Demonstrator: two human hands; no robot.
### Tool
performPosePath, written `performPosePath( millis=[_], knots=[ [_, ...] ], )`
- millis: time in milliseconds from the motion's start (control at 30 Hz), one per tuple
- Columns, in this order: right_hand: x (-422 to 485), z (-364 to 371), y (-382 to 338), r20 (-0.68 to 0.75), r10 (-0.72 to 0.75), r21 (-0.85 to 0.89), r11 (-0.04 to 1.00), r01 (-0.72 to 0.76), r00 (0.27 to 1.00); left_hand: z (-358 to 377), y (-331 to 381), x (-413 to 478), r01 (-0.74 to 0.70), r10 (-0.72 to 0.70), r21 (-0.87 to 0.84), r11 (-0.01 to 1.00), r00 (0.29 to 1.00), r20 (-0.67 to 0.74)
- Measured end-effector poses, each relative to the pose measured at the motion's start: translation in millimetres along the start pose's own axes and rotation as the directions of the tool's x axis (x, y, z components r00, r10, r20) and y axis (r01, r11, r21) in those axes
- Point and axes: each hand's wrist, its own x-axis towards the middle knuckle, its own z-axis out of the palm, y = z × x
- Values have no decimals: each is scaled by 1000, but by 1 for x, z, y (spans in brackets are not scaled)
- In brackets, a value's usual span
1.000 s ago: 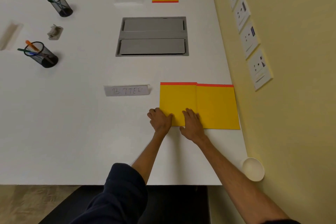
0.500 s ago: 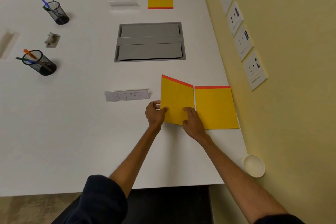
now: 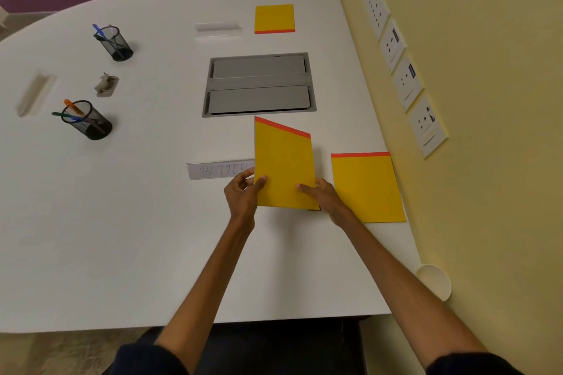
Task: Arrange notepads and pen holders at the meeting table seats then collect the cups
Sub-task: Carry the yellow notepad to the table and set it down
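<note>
I hold a yellow notepad with a red top strip [image 3: 285, 161] tilted up off the white table [image 3: 137, 222]. My left hand [image 3: 243, 192] grips its lower left edge and my right hand [image 3: 323, 196] its lower right edge. A second yellow notepad [image 3: 367, 189] lies flat just to the right. A third notepad [image 3: 274, 18] lies at the far side. Two black mesh pen holders with pens stand at the left, one nearer [image 3: 88, 120] and one farther [image 3: 115, 42]. A white cup [image 3: 434, 280] sits at the table's right front corner by the wall.
A grey name plate [image 3: 217, 169] lies partly behind the raised notepad. A grey cable hatch [image 3: 259, 85] is set in the table's middle. Two clear name plates [image 3: 217, 29] [image 3: 35, 94] and a small beige object [image 3: 106, 85] also lie there. The yellow wall carries sockets [image 3: 408, 82].
The left notepad, which lay flat beside the right one, has been lifted by both hands and tilted up. It has come away from the right notepad, which stays put.
</note>
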Motion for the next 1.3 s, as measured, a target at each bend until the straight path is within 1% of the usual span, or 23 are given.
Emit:
performPosePath(
  millis=[33,133,233,367,467,633,767,900,1000,1100,1167,1233,1300],
  knots=[
    [-1,-2,0,-18,-30,13,999,30,999,-2,-1,-3,-2,2,-8,1000,1000,1],
    [-7,-14,2,-157,-121,14,992,124,980,0,-11,-12,-30,29,32,999,999,17],
    [-12,-36,9,-293,-151,-33,989,148,944,17,-22,-19,-63,55,114,992,996,65],
    [-21,-71,21,-452,-146,-119,988,103,880,54,-39,-21,-131,81,236,963,974,209],
    [-27,-95,32,-528,-150,-199,979,50,836,81,-54,-23,-105,20,298,949,961,274],
    [-31,-120,52,-608,-150,-289,956,-42,780,115,-80,-23,-48,-82,378,925,944,320],
    [-29,-128,62,-627,-145,-344,933,-105,765,133,-95,-21,-81,-107,484,872,931,349],
    [-25,-136,68,-587,-123,-427,886,-178,800,143,-101,-19,-121,-122,596,794,929,350],
    [-23,-141,71,-568,-134,-520,823,-228,812,146,-103,-20,-197,-102,681,706,922,373],
    [-23,-138,77,-539,-158,-644,710,-284,828,152,-105,-22,-291,-58,720,630,907,417],
    [-22,-131,82,-480,-174,-705,660,-260,860,158,-105,-22,-341,-27,749,568,902,431],
    [-19,-126,86,-415,-172,-728,652,-212,894,162,-105,-22,-370,-3,782,502,903,429],
    [-17,-122,88,-398,-174,-729,656,-195,901,165,-106,-23,-387,15,806,448,905,426]
  ],
)
